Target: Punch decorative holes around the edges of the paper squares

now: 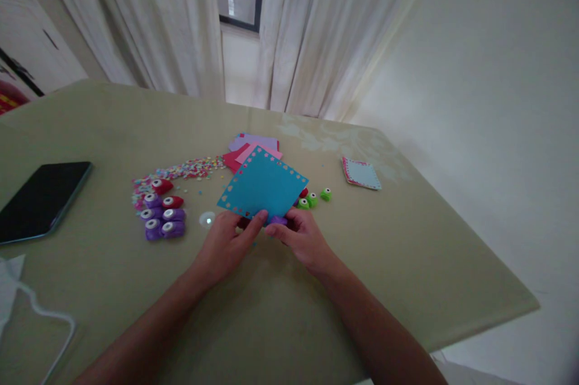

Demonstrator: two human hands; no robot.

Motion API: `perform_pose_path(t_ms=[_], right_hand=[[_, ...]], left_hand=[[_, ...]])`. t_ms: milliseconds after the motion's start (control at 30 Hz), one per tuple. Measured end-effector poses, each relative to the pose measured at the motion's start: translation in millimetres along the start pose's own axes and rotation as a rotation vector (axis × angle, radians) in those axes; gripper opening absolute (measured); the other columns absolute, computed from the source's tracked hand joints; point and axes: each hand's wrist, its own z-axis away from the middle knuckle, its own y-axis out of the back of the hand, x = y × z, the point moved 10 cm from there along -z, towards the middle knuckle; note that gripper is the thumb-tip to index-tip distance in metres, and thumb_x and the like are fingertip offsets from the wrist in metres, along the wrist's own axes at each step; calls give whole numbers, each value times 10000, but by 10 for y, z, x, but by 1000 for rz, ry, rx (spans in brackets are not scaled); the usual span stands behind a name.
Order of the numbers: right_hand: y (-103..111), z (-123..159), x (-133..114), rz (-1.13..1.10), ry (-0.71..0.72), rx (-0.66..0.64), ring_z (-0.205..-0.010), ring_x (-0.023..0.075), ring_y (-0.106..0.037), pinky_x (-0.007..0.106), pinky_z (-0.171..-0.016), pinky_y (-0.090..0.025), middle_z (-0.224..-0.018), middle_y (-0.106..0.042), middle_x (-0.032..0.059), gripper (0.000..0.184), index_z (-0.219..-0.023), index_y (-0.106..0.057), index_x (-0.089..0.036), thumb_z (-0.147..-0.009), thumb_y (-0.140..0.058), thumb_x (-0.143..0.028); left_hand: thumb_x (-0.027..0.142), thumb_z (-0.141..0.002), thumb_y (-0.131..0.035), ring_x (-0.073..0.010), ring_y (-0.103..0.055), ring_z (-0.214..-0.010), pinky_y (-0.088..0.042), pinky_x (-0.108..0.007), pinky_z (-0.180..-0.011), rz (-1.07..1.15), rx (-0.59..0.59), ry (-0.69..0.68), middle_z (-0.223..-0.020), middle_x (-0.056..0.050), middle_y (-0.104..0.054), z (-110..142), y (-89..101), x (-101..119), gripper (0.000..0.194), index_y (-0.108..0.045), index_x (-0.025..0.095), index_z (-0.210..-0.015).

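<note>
A square blue sheet of paper (266, 183) is tilted up in front of me, with small shapes punched along its edges. My left hand (233, 240) pinches its near edge, the thumb on top. In my right hand (307, 237) is a purple craft punch (277, 221), at the sheet's near corner; the sheet partly hides it. Behind the sheet's right side stand several small green punches (312, 199) and a bit of a red one. Left of my left hand, purple punches (173, 229) and red punches (173, 202) are grouped together. A small clear round disc (207, 219) lies beside that hand.
Colourful paper confetti (194, 168) is strewn behind the grouped punches. Pink, red and lilac paper sheets (256, 142) lie beyond the blue sheet. A stack of punched light-blue squares (362, 174) rests to the right. At left are a dark tablet (43, 201) and a white cable (54, 315).
</note>
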Motion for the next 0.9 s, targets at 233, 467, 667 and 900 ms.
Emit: perform_pose_path(t_ms=[233,467,667,900], right_hand=[[103,-38,36,-60,-28,44,-680,134,-534,264,-624,-423,-779,-624,-18,503,-1040,-761,-204,-699,-949,-523],[163,-34,-25,-98,40,90,-915,186,-670,318,-848,-526,-1008,-759,42,335,-1023,-779,-218,-766,-904,-393],[140,-16,-130,0,138,52,-955,204,-668,335,-860,-512,-1059,-762,51,317,-1144,-799,-238,-839,-773,-320],[127,95,-345,253,255,128,-714,163,-535,291,-653,-414,-823,-659,18,232,-990,-783,-207,-964,-666,-406]], left_hand=[[534,-924,-626,-160,-598,-518,-441,-272,-517,72,227,119,-539,7,-635,-8,324,-104,476,-607,227,-560],[473,-890,-681,-198,-707,-620,-547,-297,-616,189,225,154,-654,-35,-755,-12,299,-132,349,-724,204,-672],[443,-825,-763,-236,-757,-672,-607,-331,-651,273,230,210,-721,-53,-793,0,263,-186,252,-755,195,-781],[505,-790,-798,-261,-790,-713,-642,-353,-685,267,243,232,-753,-74,-819,3,263,-230,317,-772,191,-761]])
